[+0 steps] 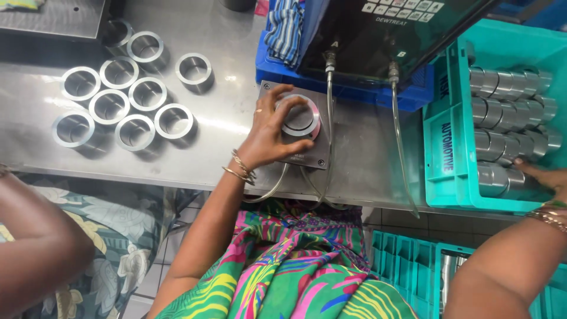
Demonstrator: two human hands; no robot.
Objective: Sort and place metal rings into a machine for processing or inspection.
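In the head view, the left hand [269, 133] spreads its fingers [282, 91] around a steel ring [300, 118] seated on a dark square gauge plate [298, 127], gripping the ring's rim from the left; the plate sits near the front edge of the steel worktable [230, 127], with two thin hoses [397, 127] running from it and from the black control unit [378, 29] behind. The right hand [543, 176] reaches into a teal crate [449, 147] at the table's right end, fingers laid flat on a steel ring in the front row [493, 177]; whether they grip it cannot be told. A cluster of upright steel rings [118, 94] stands at the table's back left. Another person's arm [35, 236] shows at the lower left.
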